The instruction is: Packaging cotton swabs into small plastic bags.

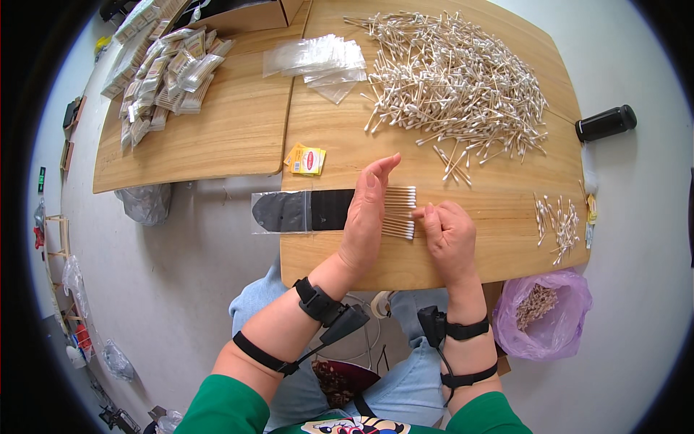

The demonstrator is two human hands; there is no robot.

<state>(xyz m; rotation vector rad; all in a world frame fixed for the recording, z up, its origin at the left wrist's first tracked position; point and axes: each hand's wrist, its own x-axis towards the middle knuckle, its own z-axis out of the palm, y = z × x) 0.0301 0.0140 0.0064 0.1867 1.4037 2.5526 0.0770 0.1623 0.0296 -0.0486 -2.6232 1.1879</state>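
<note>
green sleeves (223,406); left hand (365,217) unclenched, overlapping swab row (400,195); right hand (452,235) curled, grip unclear; swab heap (455,83) beyond.

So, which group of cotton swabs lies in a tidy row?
The row at the left hand: its swabs lie side by side, while the large pile and small right-edge heap are jumbled.

I can't see the left ends of the swabs (400,199) behind the left hand (363,220); the cardboard box (254,16) by the back edge of the left table (242,98) is cropped.
</note>
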